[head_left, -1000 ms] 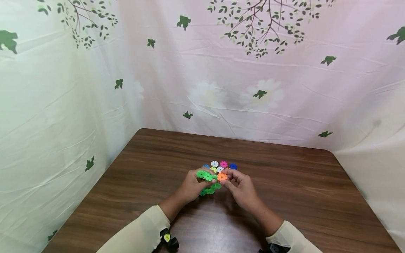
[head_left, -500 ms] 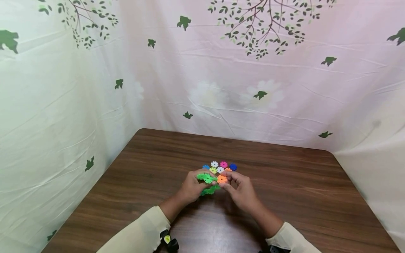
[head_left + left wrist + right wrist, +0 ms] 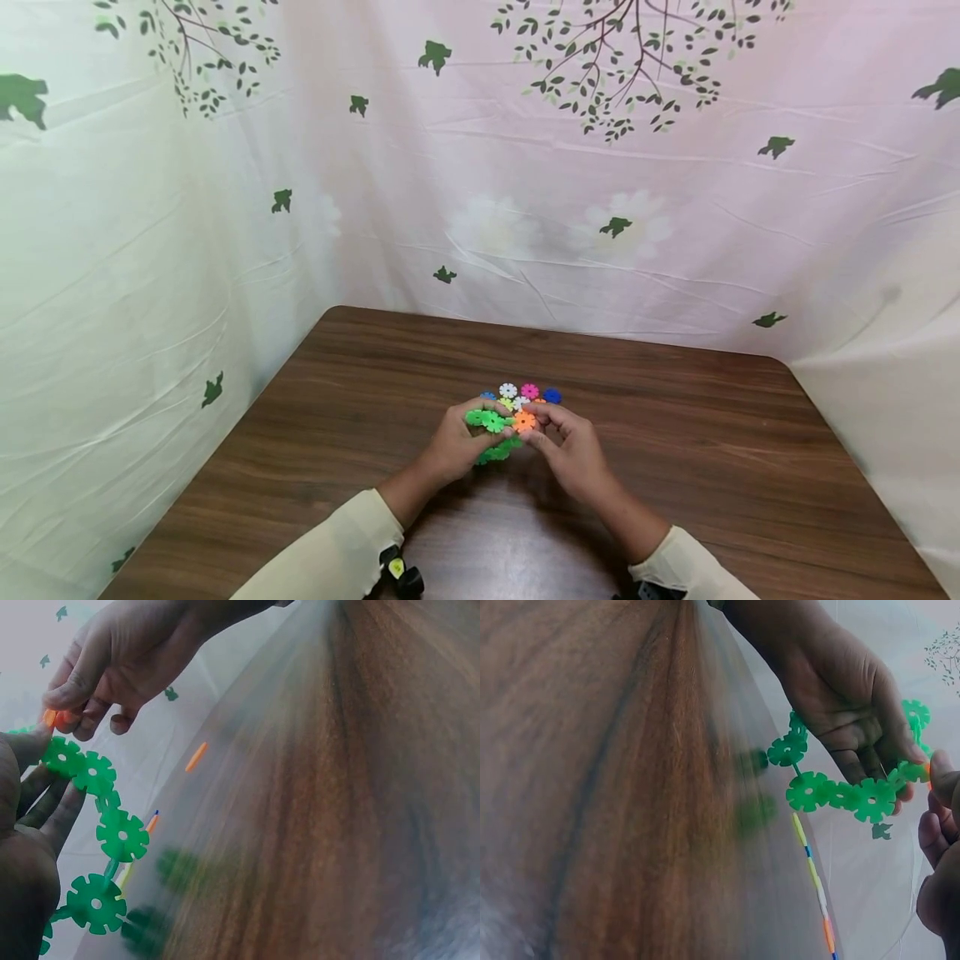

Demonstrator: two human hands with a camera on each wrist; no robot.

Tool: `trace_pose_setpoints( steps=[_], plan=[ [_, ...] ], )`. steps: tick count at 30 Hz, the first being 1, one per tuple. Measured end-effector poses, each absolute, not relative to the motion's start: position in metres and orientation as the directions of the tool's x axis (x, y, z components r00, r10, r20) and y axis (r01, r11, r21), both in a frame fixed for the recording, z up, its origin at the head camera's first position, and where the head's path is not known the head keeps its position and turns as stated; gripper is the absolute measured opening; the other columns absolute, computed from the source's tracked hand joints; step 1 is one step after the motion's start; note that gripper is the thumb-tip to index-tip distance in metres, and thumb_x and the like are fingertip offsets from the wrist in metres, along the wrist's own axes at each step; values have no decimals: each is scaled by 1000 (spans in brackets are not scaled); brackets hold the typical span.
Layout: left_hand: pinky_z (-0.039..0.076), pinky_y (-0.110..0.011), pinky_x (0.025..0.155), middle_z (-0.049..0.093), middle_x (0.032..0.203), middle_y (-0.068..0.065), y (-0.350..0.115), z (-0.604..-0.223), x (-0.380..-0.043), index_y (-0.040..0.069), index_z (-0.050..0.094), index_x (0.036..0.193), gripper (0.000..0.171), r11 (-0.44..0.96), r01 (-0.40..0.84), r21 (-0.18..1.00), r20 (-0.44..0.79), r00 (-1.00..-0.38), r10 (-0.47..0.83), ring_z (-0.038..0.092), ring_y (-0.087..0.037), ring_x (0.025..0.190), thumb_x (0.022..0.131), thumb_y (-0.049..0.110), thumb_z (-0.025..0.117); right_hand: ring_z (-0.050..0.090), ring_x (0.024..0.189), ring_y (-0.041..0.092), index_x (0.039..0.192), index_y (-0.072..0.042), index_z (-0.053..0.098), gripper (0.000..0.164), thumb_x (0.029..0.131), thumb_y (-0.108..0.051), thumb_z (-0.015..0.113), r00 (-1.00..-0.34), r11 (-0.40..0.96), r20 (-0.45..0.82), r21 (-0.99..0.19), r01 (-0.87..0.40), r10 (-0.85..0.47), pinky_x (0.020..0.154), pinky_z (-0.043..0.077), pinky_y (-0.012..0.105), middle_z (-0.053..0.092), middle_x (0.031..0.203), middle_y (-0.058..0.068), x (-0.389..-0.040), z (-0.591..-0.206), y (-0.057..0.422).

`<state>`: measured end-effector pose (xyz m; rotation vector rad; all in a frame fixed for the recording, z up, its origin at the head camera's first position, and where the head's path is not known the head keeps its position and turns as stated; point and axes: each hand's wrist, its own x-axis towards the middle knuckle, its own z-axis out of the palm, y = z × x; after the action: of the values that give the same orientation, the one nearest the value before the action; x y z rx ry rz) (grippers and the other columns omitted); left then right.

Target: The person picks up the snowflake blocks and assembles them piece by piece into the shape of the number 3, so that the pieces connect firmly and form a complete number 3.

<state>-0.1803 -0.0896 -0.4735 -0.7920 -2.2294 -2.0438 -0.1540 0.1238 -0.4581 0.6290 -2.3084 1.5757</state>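
My left hand point(image 3: 452, 446) grips a chain of green interlocking flower discs point(image 3: 492, 422) between thumb and fingers. In the left wrist view the linked green discs point(image 3: 122, 835) curve down from the fingertips, some face-on and some edge-on. My right hand point(image 3: 576, 454) pinches an orange flower disc point(image 3: 524, 421) between thumb and fingertips, right at the chain's end. The orange disc point(image 3: 50, 718) shows only partly between the fingers in the left wrist view. From the right wrist, the green chain point(image 3: 807, 792) hangs below my left hand point(image 3: 847, 690), with its end meeting the orange piece.
Beyond my hands, loose flower discs lie on the brown wooden table point(image 3: 675, 433), among them a white one point(image 3: 508, 390), a pink one point(image 3: 530, 391) and a dark blue one point(image 3: 552, 396). A leaf-printed curtain point(image 3: 480, 208) hangs behind the table.
The orange disc has shifted slightly left, closer against the end of the green chain. Both hands keep their grip and have barely moved.
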Motion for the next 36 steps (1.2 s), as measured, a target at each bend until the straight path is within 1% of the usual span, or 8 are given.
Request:
trace_pose_setpoints(
  steps=[3, 6, 12, 18, 23, 26, 30, 36],
  plan=[
    [61, -18, 86, 72, 124, -26, -90, -474, -180, -3, 71, 125, 28, 4, 360, 933, 337, -875, 347, 69, -1, 101, 99, 5, 79, 64, 90, 0, 130, 9, 73, 38, 93, 5, 80, -864, 285, 456, -817, -501, -214, 88, 59, 17, 72, 95, 12, -158, -460, 127],
    [60, -17, 87, 71, 130, -28, -92, -473, -180, -4, 70, 128, 33, -4, 344, 939, 325, -882, 341, 69, 0, 104, 98, 4, 80, 64, 86, 0, 132, 8, 72, 41, 92, 4, 80, -860, 282, 455, -815, -506, -229, 85, 59, 18, 70, 93, 12, -163, -460, 133],
    [62, -18, 84, 70, 132, -30, -92, -473, -181, -4, 69, 131, 38, -7, 288, 958, 272, -894, 355, 69, 0, 102, 97, 3, 82, 63, 80, 3, 129, 3, 74, 37, 93, 2, 81, -889, 343, 421, -821, -457, -179, 69, 55, 21, 72, 93, 10, -176, -460, 150],
    [60, -16, 86, 70, 134, -27, -93, -472, -181, -5, 68, 135, 41, 34, 318, 948, 287, -893, 348, 69, 0, 104, 98, 7, 82, 62, 81, 5, 127, 6, 74, 33, 94, 6, 79, -915, 415, 379, -816, -402, -142, 69, 56, 21, 72, 95, 14, -190, -463, 165],
    [60, -17, 81, 70, 127, -25, -94, -471, -180, -3, 66, 139, 41, 33, 299, 954, 269, -897, 350, 69, -2, 98, 102, 8, 78, 63, 88, 10, 126, 7, 74, 31, 95, 4, 80, -953, 487, 271, -819, -303, -137, 76, 58, 20, 72, 99, 15, -197, -465, 179],
    [60, -17, 82, 70, 130, -24, -93, -471, -180, 0, 68, 138, 38, 27, 275, 961, 250, -905, 344, 69, -2, 101, 102, 8, 77, 65, 91, 14, 122, 8, 75, 29, 95, 2, 82, -967, 547, 196, -799, -252, -160, 79, 57, 21, 74, 101, 16, -201, -466, 188],
    [60, -17, 85, 70, 137, -24, -93, -472, -180, -1, 70, 135, 35, 0, 248, 969, 232, -907, 352, 70, 0, 105, 102, 6, 77, 64, 91, 19, 118, 5, 76, 31, 91, -5, 88, -970, 626, 88, -750, -214, -226, 75, 53, 25, 74, 104, 16, -203, -464, 199],
    [64, -23, 79, 71, 133, -27, -92, -474, -179, -6, 69, 136, 34, -73, 192, 979, 206, -903, 377, 78, -6, 93, 103, 3, 74, 59, 85, 19, 106, 1, 79, 29, 83, -7, 95, -961, 695, 6, -689, -205, -278, 72, 48, 28, 72, 98, 12, -205, -460, 211]
  ],
)
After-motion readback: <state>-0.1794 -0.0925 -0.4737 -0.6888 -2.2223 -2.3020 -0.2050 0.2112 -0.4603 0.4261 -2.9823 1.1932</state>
